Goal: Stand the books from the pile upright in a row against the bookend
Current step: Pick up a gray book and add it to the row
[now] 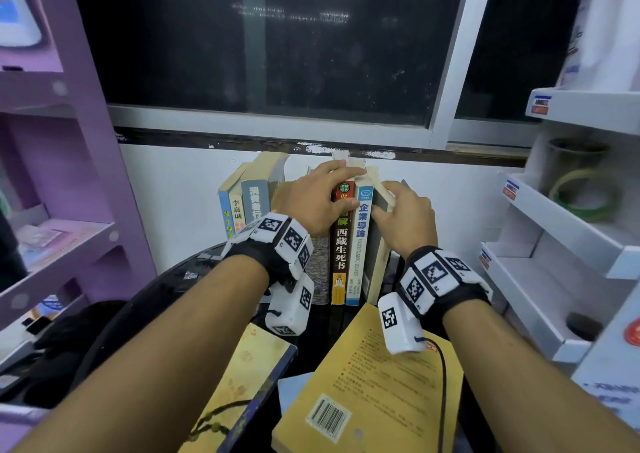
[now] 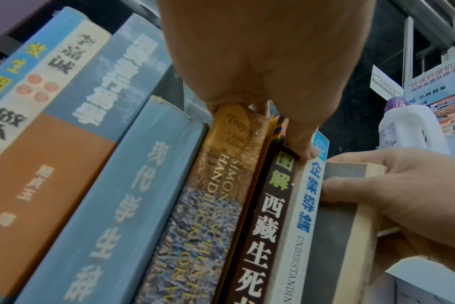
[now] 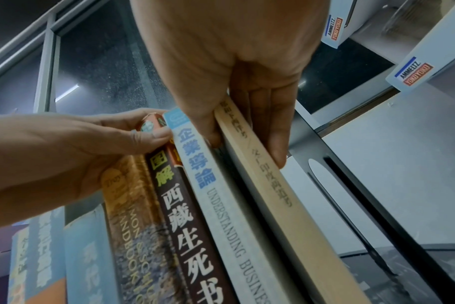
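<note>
Several books stand upright in a row against the wall on a black round table [image 1: 166,289]. My left hand [image 1: 343,189] curls over the top of the dark brown book [image 1: 341,251], thumb on its spine [image 2: 304,148]. Beside it stands a white-and-blue book [image 1: 360,244]. My right hand [image 1: 388,199] pinches the beige book [image 1: 375,272] at the row's right end, thumb on its left side and fingers on its right. The black metal bookend [image 3: 305,133] stands just right of that book. A yellow book [image 1: 374,383] and a gold-covered book [image 1: 249,376] lie flat in front.
A purple shelf unit [image 1: 52,175] stands at the left and a white display rack [image 1: 554,244] at the right. A dark window [image 1: 277,54] is behind the row. A black bag [image 1: 69,341] lies at the lower left. A pale blue book [image 1: 291,386] lies under the pile.
</note>
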A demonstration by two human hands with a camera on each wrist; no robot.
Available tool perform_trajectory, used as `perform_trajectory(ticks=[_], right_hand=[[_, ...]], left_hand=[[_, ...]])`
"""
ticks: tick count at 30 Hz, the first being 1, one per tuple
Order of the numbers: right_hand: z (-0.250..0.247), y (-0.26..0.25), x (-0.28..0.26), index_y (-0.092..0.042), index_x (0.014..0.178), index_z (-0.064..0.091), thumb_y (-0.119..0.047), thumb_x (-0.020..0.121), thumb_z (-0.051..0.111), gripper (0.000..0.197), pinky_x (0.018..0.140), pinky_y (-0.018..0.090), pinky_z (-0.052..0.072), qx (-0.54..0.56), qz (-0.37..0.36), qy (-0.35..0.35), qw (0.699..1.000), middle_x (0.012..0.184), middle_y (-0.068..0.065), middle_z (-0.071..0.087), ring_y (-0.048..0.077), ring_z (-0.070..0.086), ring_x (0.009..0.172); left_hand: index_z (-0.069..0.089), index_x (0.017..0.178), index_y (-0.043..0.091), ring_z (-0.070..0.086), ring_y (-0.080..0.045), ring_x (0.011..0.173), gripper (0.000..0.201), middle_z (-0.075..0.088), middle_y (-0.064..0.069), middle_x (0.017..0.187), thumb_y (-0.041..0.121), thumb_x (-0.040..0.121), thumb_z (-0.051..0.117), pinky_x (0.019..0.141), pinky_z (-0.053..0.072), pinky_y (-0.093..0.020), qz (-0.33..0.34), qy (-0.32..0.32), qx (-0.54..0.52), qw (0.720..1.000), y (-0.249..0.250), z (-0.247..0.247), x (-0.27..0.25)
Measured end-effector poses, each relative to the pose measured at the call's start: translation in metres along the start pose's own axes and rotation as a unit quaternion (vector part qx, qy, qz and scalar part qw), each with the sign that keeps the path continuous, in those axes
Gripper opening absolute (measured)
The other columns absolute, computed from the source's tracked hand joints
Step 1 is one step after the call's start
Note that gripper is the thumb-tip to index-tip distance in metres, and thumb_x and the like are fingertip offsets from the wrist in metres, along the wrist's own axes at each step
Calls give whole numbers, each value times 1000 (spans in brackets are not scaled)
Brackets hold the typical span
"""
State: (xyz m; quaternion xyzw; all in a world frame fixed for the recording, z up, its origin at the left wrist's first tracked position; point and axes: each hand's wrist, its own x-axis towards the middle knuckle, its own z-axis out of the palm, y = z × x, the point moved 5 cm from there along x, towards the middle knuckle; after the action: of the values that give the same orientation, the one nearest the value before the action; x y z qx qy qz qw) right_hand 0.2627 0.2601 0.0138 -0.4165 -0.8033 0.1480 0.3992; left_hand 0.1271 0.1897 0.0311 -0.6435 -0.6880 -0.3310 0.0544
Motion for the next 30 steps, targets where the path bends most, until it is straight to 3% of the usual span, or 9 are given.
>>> perform_trajectory(ticks=[6, 8, 10, 13, 15, 17, 21, 25, 30], right_hand=[[4, 7, 0, -26, 129, 56, -35, 88, 66, 43, 77, 27, 47, 36, 13, -41, 998, 106, 1, 65, 18, 57, 92], [8, 10, 2, -32, 136, 48, -34, 88, 66, 52, 85, 32, 52, 45, 24, -74, 996, 115, 2, 62, 20, 58, 105], [9, 10, 1, -35, 139, 42, -29, 87, 65, 57, 87, 40, 57, 58, 36, -108, 992, 119, 7, 62, 24, 62, 106], [6, 11, -3, -34, 144, 37, -18, 87, 65, 65, 79, 41, 60, 78, 44, -149, 985, 113, 3, 65, 20, 67, 96], [6, 10, -6, -34, 145, 32, -10, 87, 66, 71, 65, 31, 60, 94, 41, -185, 977, 103, -4, 64, 8, 67, 82], [6, 9, -9, -34, 148, 25, -4, 86, 67, 81, 61, 26, 58, 96, 34, -210, 972, 104, -4, 64, 3, 64, 77], [12, 7, -16, -34, 153, 11, 0, 82, 72, 99, 74, 37, 60, 98, 30, -225, 969, 121, 3, 62, 14, 65, 92], [15, 10, -16, -37, 152, 13, 1, 83, 71, 98, 68, 39, 62, 115, 32, -209, 970, 129, 5, 59, 23, 67, 103], [19, 16, -15, -38, 152, 16, 3, 81, 71, 98, 67, 41, 62, 137, 36, -200, 969, 125, 6, 61, 23, 68, 101]], left_hand=[[43, 139, 39, 39, -18, 134, 48, 32, 6, 153, 38, 93, 57, 109, 36, -45, -4, 5, 5, 1000, 1, -1, -1], [43, 138, 39, 40, -18, 134, 48, 32, 6, 153, 39, 93, 57, 109, 36, -45, -3, 5, 8, 1000, 1, -1, -1], [42, 138, 39, 40, -19, 134, 48, 32, 6, 153, 39, 93, 56, 108, 37, -45, -6, 4, 8, 1000, 1, 0, -1], [42, 138, 40, 40, -19, 134, 48, 32, 6, 153, 39, 92, 57, 108, 38, -46, -11, 1, 5, 1000, 0, 0, -1], [42, 138, 40, 40, -20, 133, 48, 32, 6, 153, 39, 92, 57, 107, 38, -48, -15, 1, 1, 1000, -1, 0, -1], [42, 138, 41, 40, -20, 133, 48, 32, 7, 153, 39, 92, 58, 107, 39, -48, -19, -2, -1, 1000, -1, 1, -1], [42, 137, 41, 40, -20, 133, 48, 30, 7, 153, 39, 92, 57, 106, 39, -48, -21, -5, -1, 1000, -1, 1, -1], [43, 137, 40, 42, -20, 132, 47, 32, 7, 152, 39, 92, 57, 105, 41, -47, -22, -3, -8, 1000, -2, 1, 0], [43, 138, 39, 41, -19, 133, 48, 32, 6, 153, 38, 93, 57, 107, 39, -44, -24, 3, -6, 1000, 0, 0, -1]])
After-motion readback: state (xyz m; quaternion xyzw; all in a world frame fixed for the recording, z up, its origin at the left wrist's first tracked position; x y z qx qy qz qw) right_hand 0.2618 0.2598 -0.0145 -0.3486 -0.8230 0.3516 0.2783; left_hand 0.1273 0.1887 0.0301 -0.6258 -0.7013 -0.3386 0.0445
